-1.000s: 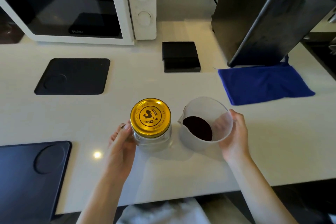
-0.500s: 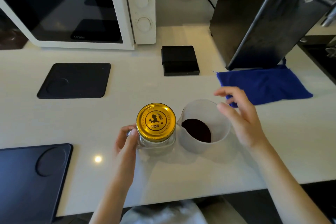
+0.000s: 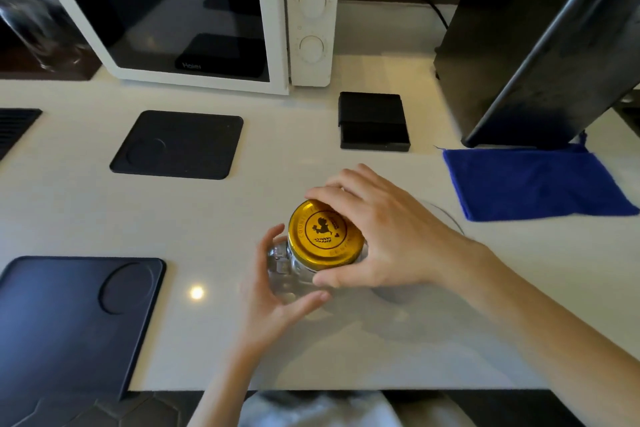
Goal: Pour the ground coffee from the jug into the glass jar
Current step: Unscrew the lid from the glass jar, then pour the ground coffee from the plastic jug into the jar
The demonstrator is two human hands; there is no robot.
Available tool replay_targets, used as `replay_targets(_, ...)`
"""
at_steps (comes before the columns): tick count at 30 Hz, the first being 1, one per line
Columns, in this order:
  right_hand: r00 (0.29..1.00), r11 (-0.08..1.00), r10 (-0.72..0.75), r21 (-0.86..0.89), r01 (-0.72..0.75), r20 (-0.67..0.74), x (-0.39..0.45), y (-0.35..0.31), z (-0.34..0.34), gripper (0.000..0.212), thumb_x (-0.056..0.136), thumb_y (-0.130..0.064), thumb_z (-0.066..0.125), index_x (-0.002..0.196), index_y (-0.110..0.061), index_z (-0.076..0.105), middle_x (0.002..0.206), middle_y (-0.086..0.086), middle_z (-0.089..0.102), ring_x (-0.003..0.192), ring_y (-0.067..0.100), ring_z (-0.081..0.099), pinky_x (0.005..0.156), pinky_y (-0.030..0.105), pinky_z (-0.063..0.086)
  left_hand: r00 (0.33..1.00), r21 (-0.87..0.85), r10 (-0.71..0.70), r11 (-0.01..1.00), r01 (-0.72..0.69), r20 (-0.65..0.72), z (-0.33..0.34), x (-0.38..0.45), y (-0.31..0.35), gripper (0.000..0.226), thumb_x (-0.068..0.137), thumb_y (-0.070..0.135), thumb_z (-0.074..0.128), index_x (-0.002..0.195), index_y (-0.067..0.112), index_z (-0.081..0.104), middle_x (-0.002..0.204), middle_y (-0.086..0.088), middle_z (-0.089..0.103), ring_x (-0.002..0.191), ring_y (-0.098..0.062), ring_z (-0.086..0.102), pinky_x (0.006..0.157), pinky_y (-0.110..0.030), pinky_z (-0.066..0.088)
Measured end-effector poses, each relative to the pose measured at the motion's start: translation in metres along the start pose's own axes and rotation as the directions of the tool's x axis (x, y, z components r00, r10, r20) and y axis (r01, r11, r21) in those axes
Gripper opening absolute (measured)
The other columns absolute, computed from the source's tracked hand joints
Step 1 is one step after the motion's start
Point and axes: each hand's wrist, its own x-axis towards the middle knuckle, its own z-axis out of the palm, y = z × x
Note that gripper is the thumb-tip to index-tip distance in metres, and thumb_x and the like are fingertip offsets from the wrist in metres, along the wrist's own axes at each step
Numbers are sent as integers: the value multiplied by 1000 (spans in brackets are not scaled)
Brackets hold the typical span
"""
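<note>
Both hands are on the jar (image 3: 294,274), which stands upright on the desk (image 3: 346,156) near the middle of its front edge. My left hand (image 3: 277,291) curls around the glass body from the front-left, thumb and fingers wrapped against the wall. My right hand (image 3: 377,239) reaches in from the right, with fingers and thumb closed around the rim of the gold lid (image 3: 325,234), which sits on the jar.

That right hand and forearm block my view of the jug (image 3: 450,218); I see only a thin arc of its rim just behind the wrist, so I cannot tell what it holds.

Around this, a blue cloth (image 3: 533,184) lies toward the right edge, partly under a tall black appliance (image 3: 540,45) at the back right corner. A small black box (image 3: 374,121) sits behind the jar, in front of the white microwave (image 3: 207,17) along the back edge. One dark mat (image 3: 178,144) lies left of centre, and a larger dark tray (image 3: 69,322) overhangs the front left corner.
</note>
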Motion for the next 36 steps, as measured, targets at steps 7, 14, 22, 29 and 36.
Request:
replay_targets(7, 968, 838, 227, 484, -251, 109, 13, 52, -37, 70, 63, -42, 73, 125, -31, 43, 114, -16, 48, 99, -2, 49, 78, 13, 45, 999, 10, 2, 1000, -1, -42, 2, 0, -3, 82, 49, 60, 78, 120, 45, 39, 106, 22, 64, 96, -6, 65, 80, -20, 49)
replay_targets(14, 895, 703, 397, 559, -440, 205, 12, 114, 11, 76, 57, -33, 80, 123, -33, 43, 121, -6, 48, 107, 9, 53, 79, 16, 46, 999, 18, 19, 1000, -18, -40, 4, 2, 2, 74, 50, 62, 76, 113, 52, 40, 103, 27, 65, 93, -1, 64, 76, -11, 45)
replay_targets(22, 888, 766, 404, 449, -460, 219, 1, 132, 44, 74, 71, -9, 79, 133, -21, 41, 134, 6, 44, 126, 18, 39, 104, 30, 34, 999, 20, 20, 1000, -19, -43, 4, 3, 4, 72, 50, 63, 76, 111, 51, 41, 103, 28, 65, 93, 0, 64, 77, -13, 46)
replay_targets(29, 864, 756, 382, 426, -497, 328, 2, 130, 35, 80, 76, -12, 75, 141, -20, 28, 142, -1, 33, 131, 13, 29, 105, 26, 27, 999, 28, 11, 1000, -10, -31, 4, 3, 3, 72, 51, 62, 76, 113, 46, 41, 105, 23, 66, 96, -4, 64, 81, -18, 47)
replay_targets(36, 751, 382, 660, 850, -364, 24, -51, 101, 1, 20, 89, -25, 53, 82, -21, 71, 90, 0, 70, 90, 18, 64, 87, 38, 47, 999, 6, -31, 999, 32, -37, 2, 3, -6, 77, 50, 60, 79, 115, 38, 44, 107, 13, 66, 97, -15, 64, 84, -35, 50)
